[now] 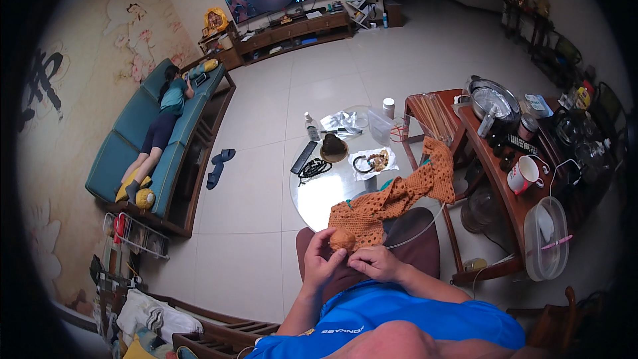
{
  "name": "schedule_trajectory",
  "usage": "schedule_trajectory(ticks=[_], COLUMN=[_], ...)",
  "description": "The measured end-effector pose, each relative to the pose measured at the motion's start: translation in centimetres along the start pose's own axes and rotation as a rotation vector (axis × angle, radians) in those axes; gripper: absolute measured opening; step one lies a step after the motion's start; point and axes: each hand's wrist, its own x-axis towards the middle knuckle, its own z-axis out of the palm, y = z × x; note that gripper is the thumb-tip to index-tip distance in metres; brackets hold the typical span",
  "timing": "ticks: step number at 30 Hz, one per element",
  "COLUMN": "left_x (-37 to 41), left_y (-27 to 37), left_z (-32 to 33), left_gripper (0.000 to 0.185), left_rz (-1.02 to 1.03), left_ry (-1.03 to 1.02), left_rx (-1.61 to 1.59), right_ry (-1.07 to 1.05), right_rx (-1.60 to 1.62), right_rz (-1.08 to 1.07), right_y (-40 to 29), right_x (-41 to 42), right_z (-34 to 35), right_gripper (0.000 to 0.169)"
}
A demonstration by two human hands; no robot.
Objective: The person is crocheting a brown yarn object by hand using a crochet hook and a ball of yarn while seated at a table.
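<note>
My left hand (323, 259) holds a ball of orange yarn (343, 240) between thumb and fingers above my lap. Close at its right, my right hand (376, 262) has its fingers curled together near the ball; whether they pinch a strand of yarn is too small to tell. An orange knitted piece (398, 194) with openwork and green bits stretches from just beyond my hands up to the right, over the edge of the round glass table (304, 199). A pale flexible cord (423, 232), like a circular needle's cable, loops below the knitting.
The glass table holds a comb (303, 157), black beads (315, 168), a small bowl (334, 149) and a clear bottle (312, 127). At right, a wooden table (498, 179) bears a paper cup (522, 175) and a plastic tub (546, 239). A person (172, 99) lies on the sofa at left.
</note>
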Motion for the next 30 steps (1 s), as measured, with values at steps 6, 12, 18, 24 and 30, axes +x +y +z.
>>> schedule_trajectory(ticks=[6, 12, 18, 24, 30], left_x=[-0.1, -1.3, -1.1, -0.6, -0.7], left_y=[-0.3, 0.3, -1.0, -0.8, 0.2], left_z=[-0.9, -0.4, -0.8, -1.0, -0.5], left_gripper=[0.045, 0.053, 0.052, 0.044, 0.044], left_rz=[0.048, -0.224, -0.115, 0.019, 0.013], left_ry=[-0.382, -0.344, -0.022, -0.091, -0.362], left_rx=[0.240, -0.169, -0.298, 0.374, 0.273], right_ry=[0.078, 0.204, 0.075, -0.111, 0.099], right_rx=[-0.046, 0.101, -0.102, -0.072, -0.039], right_rz=[-0.048, 0.196, 0.115, 0.037, 0.071], right_y=[-1.2, 0.4, 1.5, -0.6, -0.6], right_x=[0.8, 0.4, 0.0, 0.0, 0.8], right_z=[-2.2, -1.0, 0.0, -0.7, -1.7], right_gripper=[0.017, 0.019, 0.014, 0.012, 0.016])
